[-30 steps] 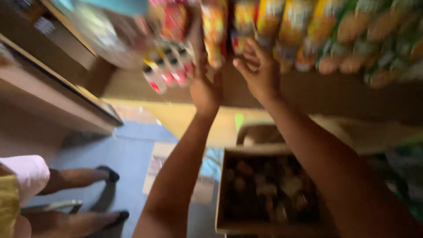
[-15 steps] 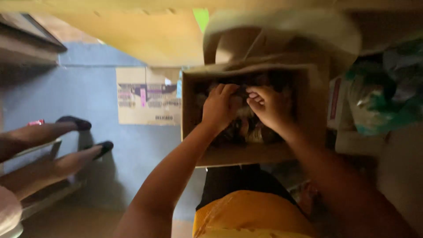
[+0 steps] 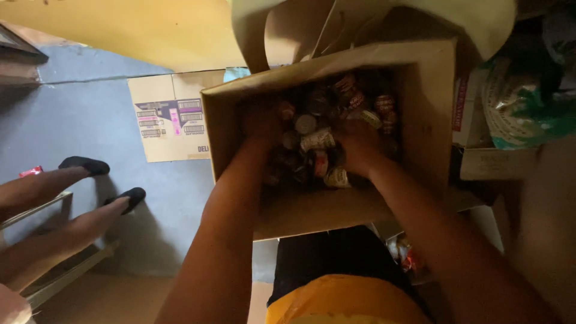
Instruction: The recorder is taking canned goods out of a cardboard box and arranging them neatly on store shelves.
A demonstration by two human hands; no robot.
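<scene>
both my hands are down inside the cardboard box (image 3: 420,108), in among the small packets (image 3: 318,141) heaped in it. my left hand (image 3: 262,123) sits at the box's left wall, my right hand (image 3: 358,146) near the middle of the heap. the shade hides my fingers, so i cannot tell whether either hand grips anything. a flattened carton (image 3: 171,117) lies on the floor, and another person's 2 legs (image 3: 72,198) stretch in from the left.

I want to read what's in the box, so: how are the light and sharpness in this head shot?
Head view: the inside of the cardboard box is in deep shadow, so the small bottles show only as dim caps and labels; the left hand and right hand are dark and slightly soft; the grey floor is more evenly lit; wide-angle stretch at the edges.
</scene>
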